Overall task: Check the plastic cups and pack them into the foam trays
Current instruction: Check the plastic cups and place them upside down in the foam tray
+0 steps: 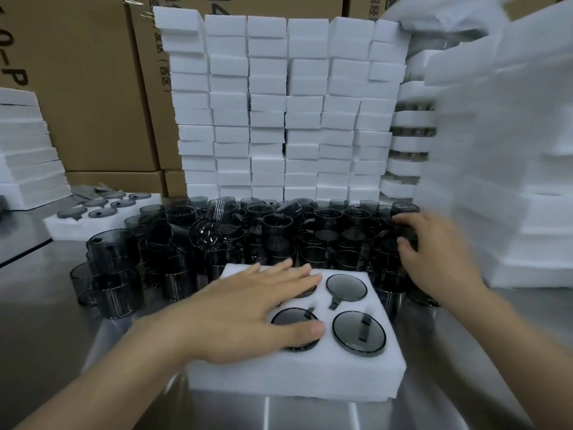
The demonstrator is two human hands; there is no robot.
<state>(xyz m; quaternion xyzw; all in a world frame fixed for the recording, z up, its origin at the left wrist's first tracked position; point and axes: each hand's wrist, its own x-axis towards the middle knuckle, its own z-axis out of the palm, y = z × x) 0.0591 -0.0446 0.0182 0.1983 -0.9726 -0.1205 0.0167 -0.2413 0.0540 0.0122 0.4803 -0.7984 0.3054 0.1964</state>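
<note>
Left hand (pixel 248 308) lies flat on the foam tray (pixel 294 377); right hand (pixel 434 256) grips a cup (pixel 403 231), whose lifting could topple neighbouring cups (pixel 350 240).

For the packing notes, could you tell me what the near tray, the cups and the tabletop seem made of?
Tray: white foam, matte and grainy, with soft-edged cutouts. Cups: likely smoke-tinted clear plastic, glossy; you can see through them. Tabletop: probably brushed stainless steel, judging by the streaky reflections.
</note>
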